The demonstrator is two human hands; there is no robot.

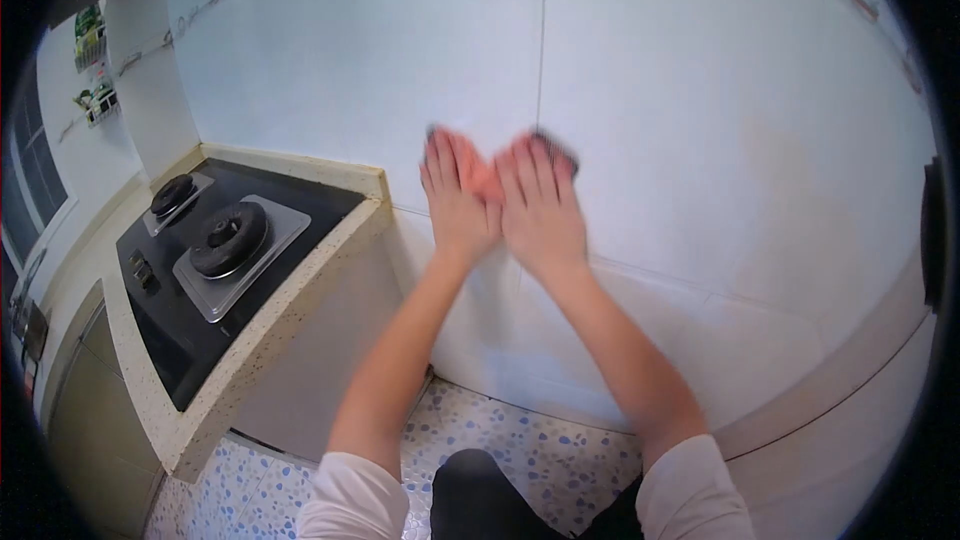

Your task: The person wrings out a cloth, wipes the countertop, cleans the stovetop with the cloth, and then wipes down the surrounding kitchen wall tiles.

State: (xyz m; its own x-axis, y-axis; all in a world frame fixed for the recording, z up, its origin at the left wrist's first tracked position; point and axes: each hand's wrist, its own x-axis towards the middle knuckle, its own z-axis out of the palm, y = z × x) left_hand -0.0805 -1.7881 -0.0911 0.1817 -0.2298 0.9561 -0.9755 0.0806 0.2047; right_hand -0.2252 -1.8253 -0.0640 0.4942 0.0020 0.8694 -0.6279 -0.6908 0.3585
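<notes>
Both of my hands press an orange-pink cleaning cloth [480, 178], dark and mesh-like at its edges, against the white tiled wall [660, 70]. My left hand [459, 195] has its fingers pointing upward over the cloth's left part. Beside it, with the thumbs close together, my right hand [540, 198] holds the right part, where a dark mesh corner shows past the fingertips. The fingers lie fairly flat, and slight blur softens them. Much of the cloth is hidden under the hands.
To the left, a black gas hob [330, 202] with two burners sits in a speckled countertop [290, 305]. Small racks [100, 105] with items hang on the far left wall. Blue-patterned floor tiles [500, 430] lie below. A dark object [932, 235] is at the right edge.
</notes>
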